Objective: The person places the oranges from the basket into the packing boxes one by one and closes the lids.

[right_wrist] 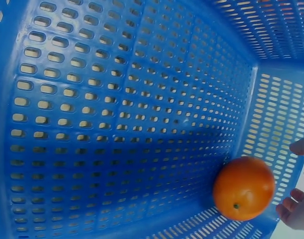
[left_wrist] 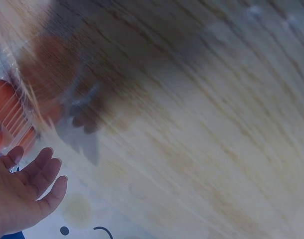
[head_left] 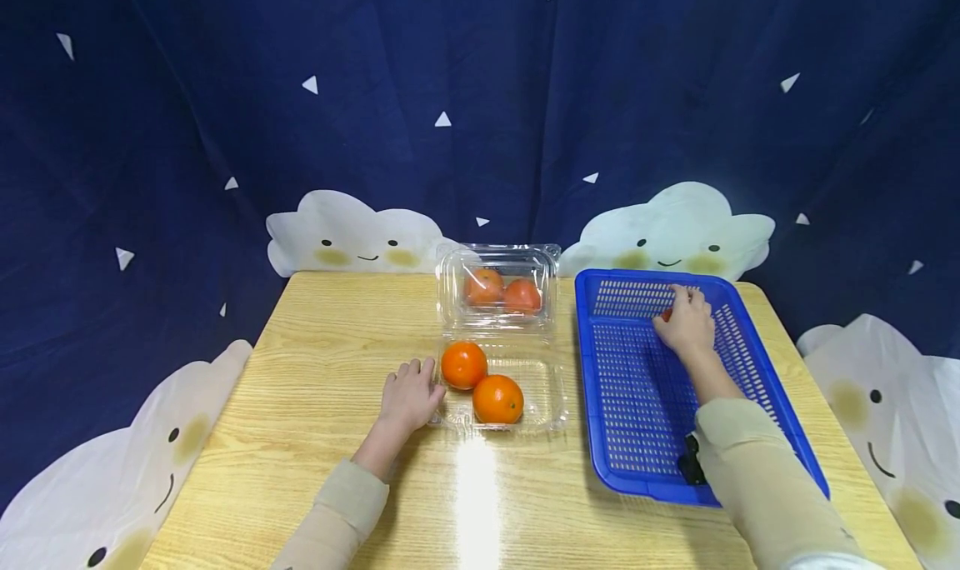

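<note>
My left hand (head_left: 408,397) lies at the left edge of an open clear plastic clamshell box (head_left: 543,391), its fingers loosely bent and holding nothing. Two bright oranges, a rear one (head_left: 463,365) and a front one (head_left: 498,399), sit in that box. In the left wrist view the same hand (left_wrist: 22,191) has spread fingers beside ribbed plastic. Over the far end of a blue basket (head_left: 588,370) reaches my right hand (head_left: 688,324). The right wrist view shows an orange (right_wrist: 244,188) in the basket's corner, with the right hand's fingers (right_wrist: 290,204) just apart from it.
Behind the two oranges, two paler orange-red fruits (head_left: 502,292) show through clear domed plastic (head_left: 450,291). A black object (head_left: 690,460) shows beside the right sleeve, over the basket's near end. A dark blue curtain (head_left: 487,70) with cloud shapes hangs behind the wooden table (head_left: 330,328).
</note>
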`<state>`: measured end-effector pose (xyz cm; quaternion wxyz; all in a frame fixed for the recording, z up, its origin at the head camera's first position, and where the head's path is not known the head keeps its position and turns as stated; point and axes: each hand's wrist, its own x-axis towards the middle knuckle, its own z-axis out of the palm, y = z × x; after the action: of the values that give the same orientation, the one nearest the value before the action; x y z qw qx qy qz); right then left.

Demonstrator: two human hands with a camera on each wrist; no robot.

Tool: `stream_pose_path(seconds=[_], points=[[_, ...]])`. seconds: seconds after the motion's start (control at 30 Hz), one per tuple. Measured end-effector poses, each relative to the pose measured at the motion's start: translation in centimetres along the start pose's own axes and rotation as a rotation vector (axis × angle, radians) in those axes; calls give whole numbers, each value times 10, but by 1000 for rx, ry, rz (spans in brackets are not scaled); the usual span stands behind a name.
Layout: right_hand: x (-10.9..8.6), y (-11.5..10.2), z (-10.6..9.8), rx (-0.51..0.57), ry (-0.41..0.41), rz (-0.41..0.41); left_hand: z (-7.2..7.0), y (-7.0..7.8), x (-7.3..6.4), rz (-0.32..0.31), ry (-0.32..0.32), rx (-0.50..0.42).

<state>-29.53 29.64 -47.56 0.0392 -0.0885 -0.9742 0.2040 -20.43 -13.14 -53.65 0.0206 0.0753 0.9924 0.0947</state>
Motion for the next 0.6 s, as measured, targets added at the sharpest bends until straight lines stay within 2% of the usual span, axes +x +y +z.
stream_pose_path(seconds=[0.6], points=[[-1,17,11,0,-117,91,0,0,0,-3,-7,4]])
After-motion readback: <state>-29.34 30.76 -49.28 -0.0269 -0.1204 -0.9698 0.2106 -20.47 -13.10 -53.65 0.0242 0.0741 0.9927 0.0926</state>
